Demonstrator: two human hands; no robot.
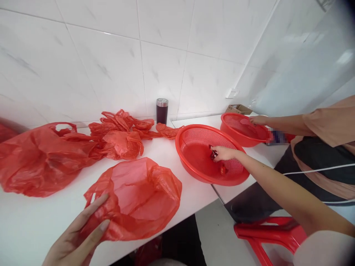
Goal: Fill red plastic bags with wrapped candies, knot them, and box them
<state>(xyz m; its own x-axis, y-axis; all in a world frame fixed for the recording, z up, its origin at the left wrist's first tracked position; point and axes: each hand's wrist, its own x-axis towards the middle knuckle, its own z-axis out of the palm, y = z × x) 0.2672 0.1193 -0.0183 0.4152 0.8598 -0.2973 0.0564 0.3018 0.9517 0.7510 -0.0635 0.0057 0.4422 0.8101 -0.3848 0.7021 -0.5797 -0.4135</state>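
Observation:
My left hand pinches the near left edge of a thin red plastic bag, which lies with its mouth spread wide on the table. Inside a red perforated plastic basket, my right hand is closed on a few small dark red wrapped pieces, too small to name exactly. Below those fingers, a small red wrapped piece rests against the basket's inside.
A full-looking red plastic bag and crumpled red bags lie left. A dark tumbler stands by the wall. At right, a co-worker's hand reaches into another red basket. A red stool stands below.

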